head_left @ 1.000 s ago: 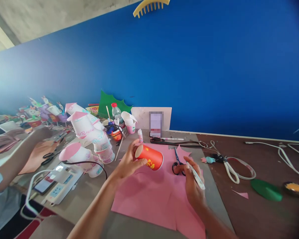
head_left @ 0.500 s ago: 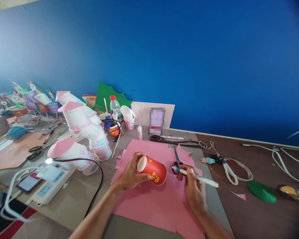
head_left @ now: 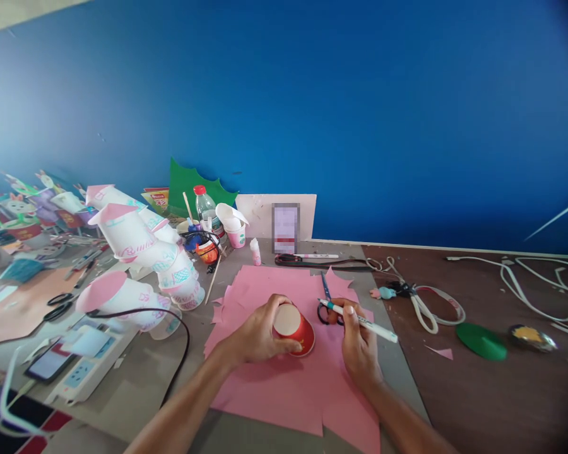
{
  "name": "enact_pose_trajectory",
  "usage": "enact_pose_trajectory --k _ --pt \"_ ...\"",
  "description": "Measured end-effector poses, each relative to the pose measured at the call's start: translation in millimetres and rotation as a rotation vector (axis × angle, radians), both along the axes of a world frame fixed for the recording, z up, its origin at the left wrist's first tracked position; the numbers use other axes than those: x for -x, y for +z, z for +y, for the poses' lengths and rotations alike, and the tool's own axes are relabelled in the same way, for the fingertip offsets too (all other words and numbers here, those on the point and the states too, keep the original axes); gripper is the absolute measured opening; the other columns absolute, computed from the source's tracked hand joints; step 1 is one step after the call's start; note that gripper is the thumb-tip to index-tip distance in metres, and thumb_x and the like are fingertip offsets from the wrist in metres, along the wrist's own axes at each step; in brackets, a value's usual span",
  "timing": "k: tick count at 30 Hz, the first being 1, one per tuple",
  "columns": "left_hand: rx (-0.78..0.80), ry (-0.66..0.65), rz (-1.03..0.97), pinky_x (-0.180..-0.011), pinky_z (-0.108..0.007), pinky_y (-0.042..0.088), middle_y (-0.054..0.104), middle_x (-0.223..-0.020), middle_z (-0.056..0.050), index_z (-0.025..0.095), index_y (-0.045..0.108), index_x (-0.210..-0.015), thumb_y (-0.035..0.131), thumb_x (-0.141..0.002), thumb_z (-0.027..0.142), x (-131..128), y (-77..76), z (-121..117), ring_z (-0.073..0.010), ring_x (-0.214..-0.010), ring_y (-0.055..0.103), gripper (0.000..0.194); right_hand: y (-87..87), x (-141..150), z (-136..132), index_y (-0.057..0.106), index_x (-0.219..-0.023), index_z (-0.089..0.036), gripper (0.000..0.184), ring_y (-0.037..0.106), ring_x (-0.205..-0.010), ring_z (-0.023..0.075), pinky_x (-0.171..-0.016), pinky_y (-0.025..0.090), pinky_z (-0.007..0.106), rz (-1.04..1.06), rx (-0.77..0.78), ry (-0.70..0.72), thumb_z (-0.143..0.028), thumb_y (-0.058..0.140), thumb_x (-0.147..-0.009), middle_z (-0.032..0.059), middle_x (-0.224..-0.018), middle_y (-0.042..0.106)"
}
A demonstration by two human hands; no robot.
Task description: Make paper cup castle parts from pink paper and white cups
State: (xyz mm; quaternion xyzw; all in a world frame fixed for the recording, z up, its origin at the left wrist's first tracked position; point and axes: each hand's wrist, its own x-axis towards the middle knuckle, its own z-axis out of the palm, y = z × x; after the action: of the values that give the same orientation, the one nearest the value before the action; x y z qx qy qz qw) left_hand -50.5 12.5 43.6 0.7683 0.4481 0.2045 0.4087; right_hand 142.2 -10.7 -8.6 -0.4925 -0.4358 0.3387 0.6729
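My left hand [head_left: 264,332] is wrapped round a red paper cup [head_left: 306,337], whose pale round base faces up towards me. The cup is tilted over the pink paper [head_left: 265,391]. In my right hand [head_left: 361,347] is a white marker [head_left: 376,329] with a teal band, its tip pointing left towards the cup but apart from it. Scissors [head_left: 325,287] with dark handles lie on the paper just beyond my right hand, partly hidden by it.
Decorated white cup towers [head_left: 139,243] stand to the left, near a power strip [head_left: 88,369] and a phone [head_left: 52,362]. At the back are a glue bottle [head_left: 255,252] and a plastic bottle [head_left: 206,208]. White cables [head_left: 426,309] and a green paper cone [head_left: 480,340] lie right.
My left hand has turned the red cup so its base faces me more and its printed side shows less. My right hand still holds the marker. The view has shifted slightly right.
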Motion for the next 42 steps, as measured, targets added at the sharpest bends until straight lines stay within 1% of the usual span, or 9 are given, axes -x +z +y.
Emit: enact_pose_trajectory --k 5,9,13,20,25,27,29,36,42 --pt "0.011 -0.007 0.058 -0.086 -0.038 0.047 0.06 -0.113 -0.007 0.022 0.046 -0.119 0.076 -0.065 0.048 -10 -1.1 0 -0.0254 -0.099 0.058 0.067 -0.2 1 0 0.059 -0.082 -0.021 0.036 0.049 -0.062 0.0173 -0.059 0.041 0.03 0.017 0.018 -0.01 -0.055 0.045 -0.088 -0.0002 -0.063 0.051" --pt "0.024 0.019 0.006 -0.087 -0.037 0.047 0.06 -0.116 -0.007 0.021 0.047 -0.119 0.077 -0.064 0.046 -10 -10.5 -1 -0.0253 -0.103 0.057 0.068 -3.3 3 0 0.058 -0.081 -0.021 0.037 0.047 -0.063 0.0157 -0.059 0.04 0.029 0.013 0.025 0.017 -0.053 0.043 -0.09 -0.0013 -0.065 0.05" --pt "0.074 0.046 -0.07 -0.089 -0.037 0.047 0.062 -0.117 -0.008 0.02 0.048 -0.12 0.08 -0.062 0.041 -9 -18.5 -2 -0.0252 -0.105 0.058 0.07 -9.3 2 0 0.058 -0.087 -0.021 0.036 0.047 -0.064 0.0157 -0.061 0.04 0.029 0.014 0.019 0.053 -0.053 0.042 -0.091 -0.0011 -0.068 0.05" --pt "0.134 0.036 -0.132 -0.095 -0.039 0.046 0.063 -0.118 -0.007 0.02 0.05 -0.12 0.081 -0.061 0.037 -8 -20.8 2 -0.026 -0.109 0.057 0.069 -12.5 -1 -1 0.06 -0.091 -0.021 0.034 0.05 -0.067 0.0158 -0.06 0.042 0.027 -0.001 0.044 0.05 -0.051 0.045 -0.09 0.0 -0.071 0.055" --pt "0.126 0.02 -0.14 -0.095 -0.039 0.046 0.063 -0.119 -0.008 0.02 0.05 -0.121 0.081 -0.062 0.034 -6 -23.9 2 -0.0254 -0.108 0.057 0.068 -11.7 2 -1 0.056 -0.103 -0.021 0.033 0.057 -0.069 0.0154 -0.064 0.049 0.029 0.095 0.084 0.149 -0.05 0.045 -0.092 0.0 -0.078 0.057" --pt "0.12 0.007 -0.153 -0.096 -0.039 0.045 0.063 -0.119 -0.008 0.02 0.049 -0.121 0.081 -0.062 0.035 -6 -25.3 2 -0.0256 -0.108 0.057 0.068 -10.8 3 -1 0.053 -0.11 -0.022 0.036 0.058 -0.065 0.0144 -0.061 0.051 0.029 0.13 0.092 0.198 -0.051 0.043 -0.092 0.0008 -0.083 0.058" --pt "0.106 -0.005 -0.165 -0.096 -0.039 0.045 0.062 -0.121 -0.009 0.02 0.049 -0.121 0.081 -0.063 0.037 -6 -26.7 2 -0.0261 -0.109 0.057 0.069 -9.7 5 0 0.051 -0.113 -0.022 0.039 0.058 -0.062 0.0137 -0.058 0.051 0.029 0.138 0.098 0.202 -0.053 0.043 -0.091 0.0024 -0.088 0.058" --pt "0.079 -0.025 -0.167 -0.098 -0.039 0.043 0.06 -0.124 -0.01 0.02 0.047 -0.125 0.08 -0.064 0.041 -5 -30.4 2 -0.027 -0.112 0.055 0.072 -11.4 7 5 0.052 -0.109 -0.02 0.049 0.061 -0.06 0.0154 -0.057 0.055 0.033 0.225 0.247 0.203 -0.06 0.055 -0.081 0.0007 -0.08 0.058" --pt "0.067 -0.058 -0.18 -0.095 -0.038 0.044 0.061 -0.121 -0.01 0.019 0.048 -0.125 0.078 -0.067 0.042 -2 -33.8 4 -0.0263 -0.108 0.056 0.069 -11.0 7 6 0.053 -0.108 -0.02 0.054 0.062 -0.066 0.0165 -0.066 0.057 0.036 0.221 0.317 0.227 -0.064 0.058 -0.076 0.0011 -0.081 0.058"
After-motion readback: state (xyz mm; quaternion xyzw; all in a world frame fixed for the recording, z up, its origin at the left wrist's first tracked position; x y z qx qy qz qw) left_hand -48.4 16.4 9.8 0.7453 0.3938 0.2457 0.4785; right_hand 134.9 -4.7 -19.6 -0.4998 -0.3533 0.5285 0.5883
